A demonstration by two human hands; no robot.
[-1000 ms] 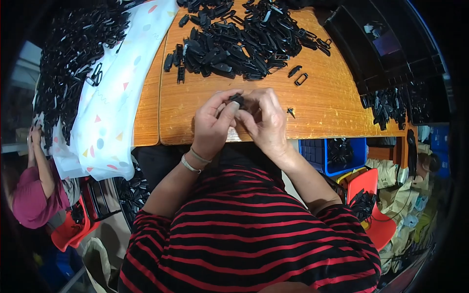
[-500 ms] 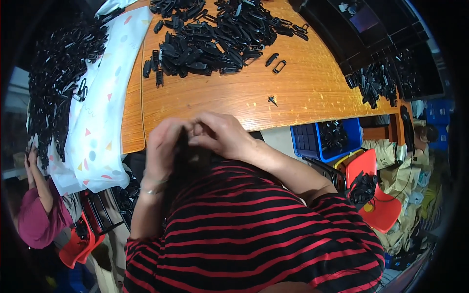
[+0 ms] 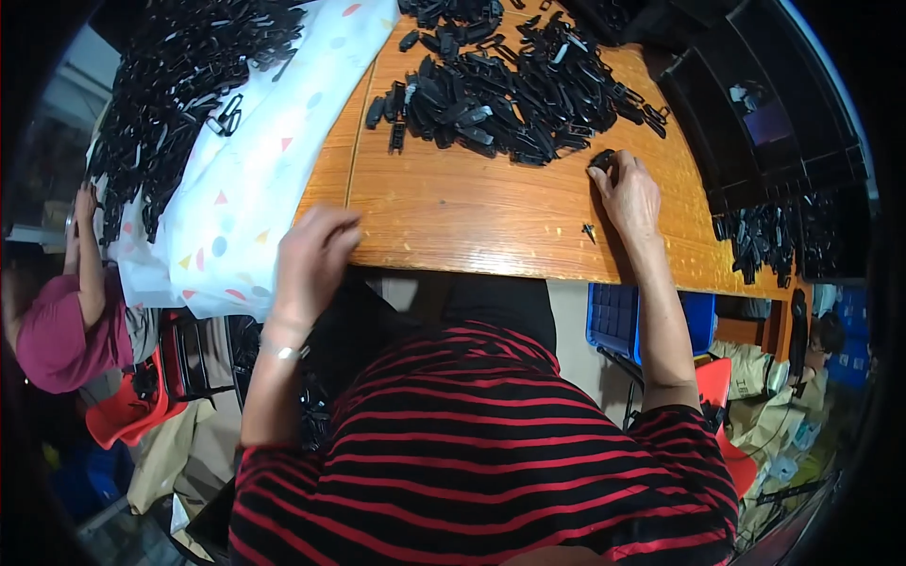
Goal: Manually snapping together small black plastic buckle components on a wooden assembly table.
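Wearer: a red-and-black striped shirt (image 3: pixel 472 453) fills the lower view, both bare forearms running up from it to the table edge.
Left hand: the left hand (image 3: pixel 316 259) sits at the near edge of the table, just beside the hem of the white cloth; a thin bracelet (image 3: pixel 280 351) circles its wrist.
Left grip: the fingers are curled loosely downward over the table edge; whether they hold anything cannot be told, since the palm faces away.
Right hand: the right hand (image 3: pixel 630 193) lies farther out on the table, at the near right fringe of the clip pile.
Right grip: its fingertips are closed down on a small black plastic piece (image 3: pixel 602 160), which rests on the wood, touching the hand.
Small part: a tiny dark bit (image 3: pixel 589 229) lies on the wood just beside the right hand's thumb side.
Table: a wooden table (image 3: pixel 472 212) with a bare stretch between the two hands.
Pile: a heap of black plastic clips (image 3: pixel 510 94) covers the far middle of the table.
Cloth: a white cloth with coloured triangles (image 3: pixel 255 179) drapes the left side, carrying a second heap of black clips (image 3: pixel 170 85).
Trays: dark bins (image 3: pixel 764 123) stand at the far right, more black clips (image 3: pixel 769 241) beside them.
Another person: someone in a magenta top (image 3: pixel 57 330) sits at far left, well apart.
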